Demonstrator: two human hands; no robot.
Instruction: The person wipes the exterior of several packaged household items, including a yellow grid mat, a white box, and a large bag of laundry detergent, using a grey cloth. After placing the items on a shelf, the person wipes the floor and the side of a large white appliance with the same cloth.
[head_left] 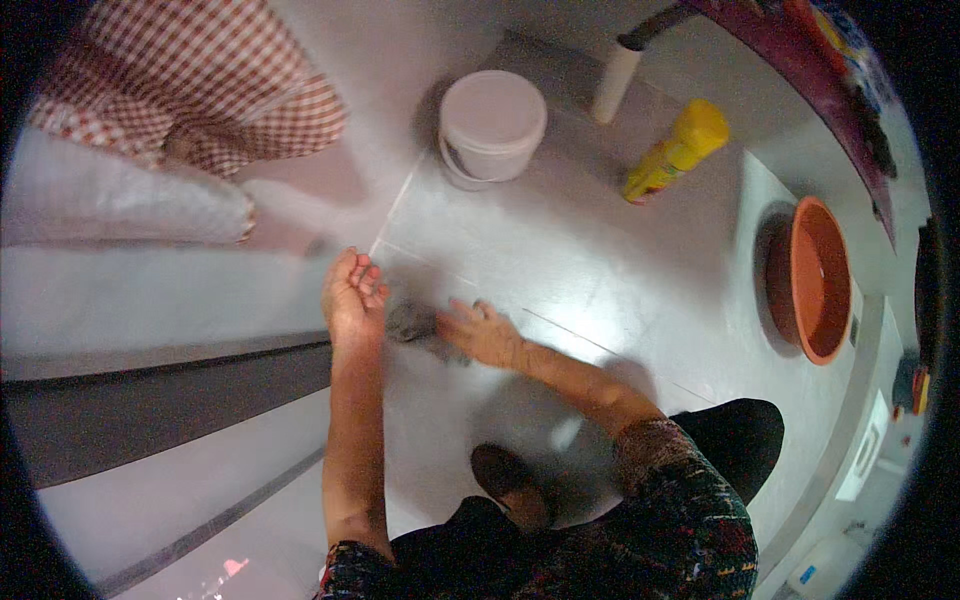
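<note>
My left hand (355, 290) is low over the pale tiled floor, palm turned inward. Its fingers are loosely curled and apart, and I see nothing between them. Just to its right lies a dark grey, fuzzy-looking clump (408, 321); its kind is unclear. My right hand (482, 332) reaches in from the right with its fingers spread, slightly blurred, right beside that clump. I cannot tell whether its fingertips touch it.
Ahead stands a lidded white bucket (493, 125). Farther right are a yellow bottle (678, 152), a white pipe (616, 84) and an orange basin (822, 280). Red-checked cloth (240, 80) hangs at upper left. My shoe (505, 475) is below my hands.
</note>
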